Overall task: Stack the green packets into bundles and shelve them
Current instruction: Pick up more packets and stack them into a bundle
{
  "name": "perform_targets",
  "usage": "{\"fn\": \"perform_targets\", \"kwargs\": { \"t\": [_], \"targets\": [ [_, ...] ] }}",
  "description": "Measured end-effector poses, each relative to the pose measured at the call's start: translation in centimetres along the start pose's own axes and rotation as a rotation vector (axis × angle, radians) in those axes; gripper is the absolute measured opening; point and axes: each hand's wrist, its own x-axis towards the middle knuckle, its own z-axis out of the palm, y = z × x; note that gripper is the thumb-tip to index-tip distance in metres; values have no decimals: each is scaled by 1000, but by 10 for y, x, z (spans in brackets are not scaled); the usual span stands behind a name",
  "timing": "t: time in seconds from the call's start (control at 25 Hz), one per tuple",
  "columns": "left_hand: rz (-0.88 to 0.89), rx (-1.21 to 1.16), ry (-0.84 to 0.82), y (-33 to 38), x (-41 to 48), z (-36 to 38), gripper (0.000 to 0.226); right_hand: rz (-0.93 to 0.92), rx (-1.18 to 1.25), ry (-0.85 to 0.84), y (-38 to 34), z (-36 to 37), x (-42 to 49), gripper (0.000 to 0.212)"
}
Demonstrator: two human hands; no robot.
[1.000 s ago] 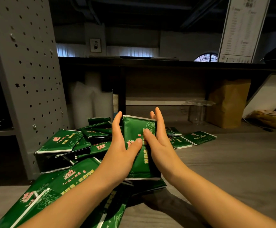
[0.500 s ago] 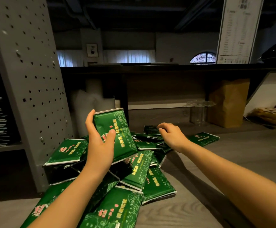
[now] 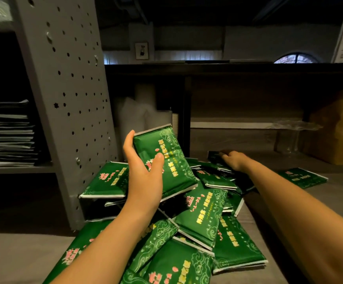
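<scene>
Since the right hand point(image 3: 235, 160) left the bundle point(image 3: 166, 158) to fetch another packet point(image 3: 213, 155) beyond the pile point(image 3: 205, 210), grip unclear, the left hand point(image 3: 144, 181) clasps it alone.

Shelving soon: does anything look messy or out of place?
Yes. The green packets lie in a loose, crisscross heap on the table, not squared up, and one lone packet lies apart at the right. The left hand grips one bundle.
</scene>
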Motion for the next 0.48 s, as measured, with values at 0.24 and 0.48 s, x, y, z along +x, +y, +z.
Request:
{"fn": "perform_targets", "kwargs": {
  "t": [0.24, 0.48],
  "targets": [
    [-29, 22, 40, -8, 1, -6, 57, 46, -57, -190, -7, 28, 26, 65],
    [-52, 12, 45, -8, -1, -3, 55, 116, -139, -147, -2, 26, 28, 75]
  ]
}}
